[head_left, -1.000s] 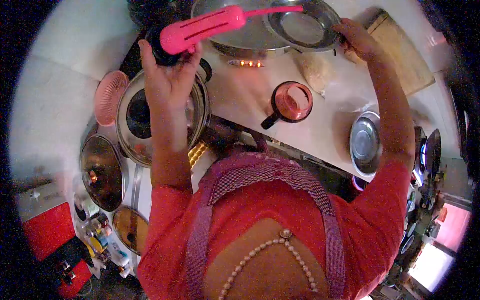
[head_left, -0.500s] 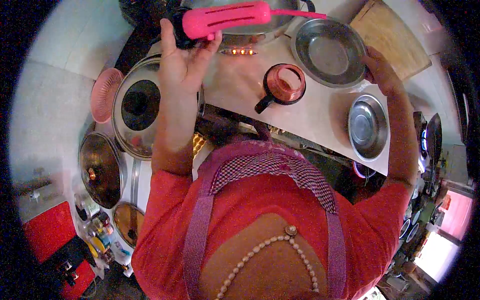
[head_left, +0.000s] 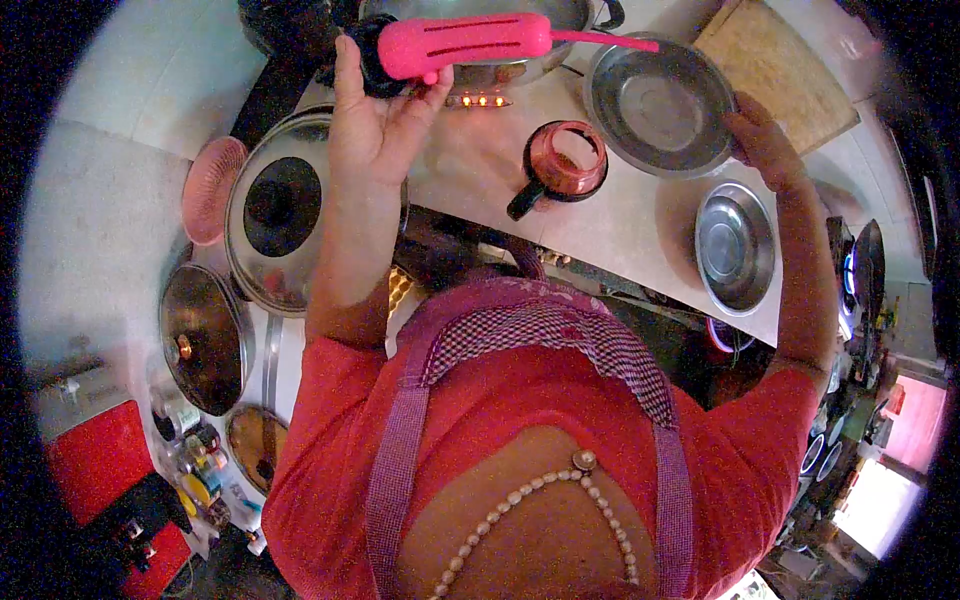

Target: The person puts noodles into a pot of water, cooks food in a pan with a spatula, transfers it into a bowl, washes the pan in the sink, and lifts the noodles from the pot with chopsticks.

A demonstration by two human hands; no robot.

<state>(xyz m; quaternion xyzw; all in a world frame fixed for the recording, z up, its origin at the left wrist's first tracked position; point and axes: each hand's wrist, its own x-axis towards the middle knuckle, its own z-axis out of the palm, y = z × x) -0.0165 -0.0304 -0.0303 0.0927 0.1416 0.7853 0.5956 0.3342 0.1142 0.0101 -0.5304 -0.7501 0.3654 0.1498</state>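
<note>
Brown and flat, a board (head_left: 778, 75) is being seen beyond the fingers of the right hand (head_left: 765, 148), partly covered by the dish (head_left: 660, 105). Below the left fingertips, a row of small lights (head_left: 483, 101) is being left in view; a ribbed pink basket (head_left: 213, 190) is being shown off to their left. The glass lid (head_left: 283, 206) is being partly blocked by the left forearm. Past the pink tool (head_left: 465, 47), a large pan (head_left: 572, 20) is being partly hidden, its contents unclear. Between both hands' fingers, nearer the body, a reddish mug (head_left: 565, 160) is being supported by the counter (head_left: 450, 170); below the right fingers, so is a metal bowl (head_left: 735, 248). Bare metal is being shown inside the dish, whose rim is being gripped by the right fingers. By its black end, the tool is being held between thumb and fingers of the raised left hand (head_left: 378, 130), its thin nozzle being pointed toward the dish.
</note>
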